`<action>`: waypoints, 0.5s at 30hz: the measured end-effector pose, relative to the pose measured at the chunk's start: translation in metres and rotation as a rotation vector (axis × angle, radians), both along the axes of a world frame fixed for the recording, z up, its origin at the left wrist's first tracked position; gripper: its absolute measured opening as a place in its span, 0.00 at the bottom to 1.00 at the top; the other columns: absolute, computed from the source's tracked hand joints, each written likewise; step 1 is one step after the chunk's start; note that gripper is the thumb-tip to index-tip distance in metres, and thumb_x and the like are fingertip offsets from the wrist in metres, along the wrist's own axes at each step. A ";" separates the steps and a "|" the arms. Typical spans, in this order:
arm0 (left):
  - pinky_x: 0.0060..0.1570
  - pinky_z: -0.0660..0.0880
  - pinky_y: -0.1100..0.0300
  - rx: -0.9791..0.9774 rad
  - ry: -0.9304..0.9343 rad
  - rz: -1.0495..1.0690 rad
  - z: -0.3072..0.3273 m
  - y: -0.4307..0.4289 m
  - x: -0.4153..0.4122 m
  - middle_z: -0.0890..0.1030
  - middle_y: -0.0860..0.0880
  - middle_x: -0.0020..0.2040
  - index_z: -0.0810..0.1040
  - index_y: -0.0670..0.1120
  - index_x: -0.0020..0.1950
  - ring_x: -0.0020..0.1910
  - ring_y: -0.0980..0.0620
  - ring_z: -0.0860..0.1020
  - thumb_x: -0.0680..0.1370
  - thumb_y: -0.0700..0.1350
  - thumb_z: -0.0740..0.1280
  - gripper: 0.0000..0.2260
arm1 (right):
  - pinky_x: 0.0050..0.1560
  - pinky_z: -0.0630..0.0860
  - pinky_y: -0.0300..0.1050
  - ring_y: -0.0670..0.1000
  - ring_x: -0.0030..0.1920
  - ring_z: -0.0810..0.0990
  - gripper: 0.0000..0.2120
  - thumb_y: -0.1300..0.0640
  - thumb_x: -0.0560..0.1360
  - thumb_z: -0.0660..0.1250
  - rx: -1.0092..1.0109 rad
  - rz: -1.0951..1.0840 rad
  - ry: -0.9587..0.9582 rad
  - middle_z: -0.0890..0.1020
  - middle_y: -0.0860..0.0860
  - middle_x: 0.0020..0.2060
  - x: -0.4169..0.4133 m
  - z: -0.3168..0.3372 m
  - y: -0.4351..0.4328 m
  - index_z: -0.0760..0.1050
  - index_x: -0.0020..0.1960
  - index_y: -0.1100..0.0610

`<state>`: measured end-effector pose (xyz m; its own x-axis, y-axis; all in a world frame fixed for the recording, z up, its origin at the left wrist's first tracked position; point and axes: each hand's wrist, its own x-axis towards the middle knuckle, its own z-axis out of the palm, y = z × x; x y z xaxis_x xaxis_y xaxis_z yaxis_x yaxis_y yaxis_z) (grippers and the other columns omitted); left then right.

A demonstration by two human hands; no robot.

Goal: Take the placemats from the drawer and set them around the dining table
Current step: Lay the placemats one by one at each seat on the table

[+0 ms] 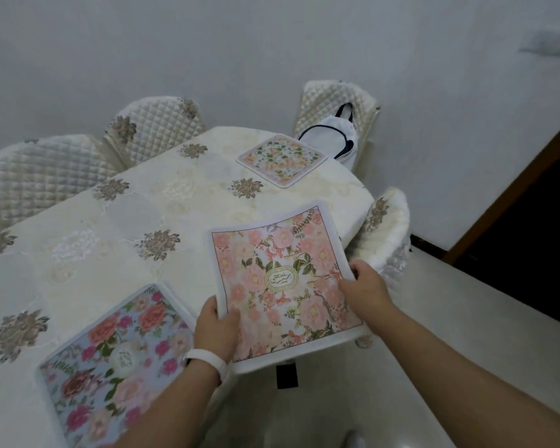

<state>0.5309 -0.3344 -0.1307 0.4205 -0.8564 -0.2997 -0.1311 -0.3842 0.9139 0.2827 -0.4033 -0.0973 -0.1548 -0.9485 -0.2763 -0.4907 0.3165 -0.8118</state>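
I hold a pink floral placemat over the near right edge of the dining table. My left hand grips its left edge and my right hand grips its right edge. The mat is slightly curved and hangs partly past the table's edge. A blue floral placemat lies flat on the table at the near left. A third placemat, with green and peach flowers, lies at the far end of the table. A cream embroidered cloth covers the table.
Quilted cream chairs stand around the table: two at the far left, one at the far end with a white bag on it, one at the right. A dark doorway opens on the right.
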 end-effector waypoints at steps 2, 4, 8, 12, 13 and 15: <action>0.46 0.77 0.54 -0.007 0.002 -0.018 0.007 -0.017 -0.036 0.81 0.52 0.47 0.76 0.49 0.54 0.46 0.47 0.80 0.78 0.38 0.63 0.08 | 0.40 0.78 0.46 0.51 0.42 0.80 0.06 0.60 0.76 0.64 -0.017 -0.019 -0.002 0.81 0.50 0.43 -0.037 0.004 -0.012 0.75 0.52 0.52; 0.44 0.78 0.53 -0.001 0.017 -0.034 0.016 -0.038 -0.065 0.82 0.50 0.47 0.76 0.47 0.54 0.45 0.46 0.81 0.77 0.37 0.64 0.08 | 0.42 0.79 0.47 0.50 0.43 0.79 0.06 0.60 0.76 0.64 -0.030 -0.034 -0.019 0.80 0.49 0.43 -0.075 0.009 -0.024 0.74 0.51 0.52; 0.44 0.80 0.49 0.001 0.049 -0.058 0.033 -0.068 -0.107 0.83 0.46 0.48 0.77 0.46 0.55 0.45 0.43 0.82 0.77 0.37 0.64 0.09 | 0.40 0.78 0.46 0.49 0.43 0.80 0.06 0.60 0.76 0.64 -0.051 -0.041 -0.070 0.80 0.47 0.44 -0.139 0.021 -0.046 0.73 0.51 0.50; 0.47 0.80 0.42 -0.026 0.069 -0.055 0.041 -0.089 -0.143 0.84 0.44 0.49 0.78 0.48 0.54 0.45 0.41 0.83 0.77 0.37 0.65 0.09 | 0.38 0.78 0.45 0.49 0.42 0.81 0.06 0.60 0.76 0.64 -0.052 -0.031 -0.085 0.81 0.47 0.43 -0.178 0.029 -0.067 0.74 0.51 0.51; 0.47 0.80 0.42 -0.030 0.063 -0.046 0.041 -0.093 -0.150 0.84 0.45 0.49 0.78 0.49 0.53 0.45 0.41 0.83 0.77 0.37 0.65 0.09 | 0.41 0.80 0.48 0.50 0.43 0.82 0.07 0.60 0.75 0.64 -0.048 -0.031 -0.095 0.81 0.48 0.44 -0.185 0.030 -0.071 0.75 0.51 0.51; 0.47 0.80 0.42 -0.036 0.054 -0.037 0.040 -0.101 -0.161 0.84 0.45 0.49 0.78 0.50 0.52 0.44 0.42 0.83 0.77 0.38 0.65 0.09 | 0.45 0.82 0.51 0.52 0.43 0.83 0.07 0.60 0.75 0.64 -0.042 -0.031 -0.111 0.82 0.49 0.44 -0.196 0.029 -0.081 0.75 0.50 0.50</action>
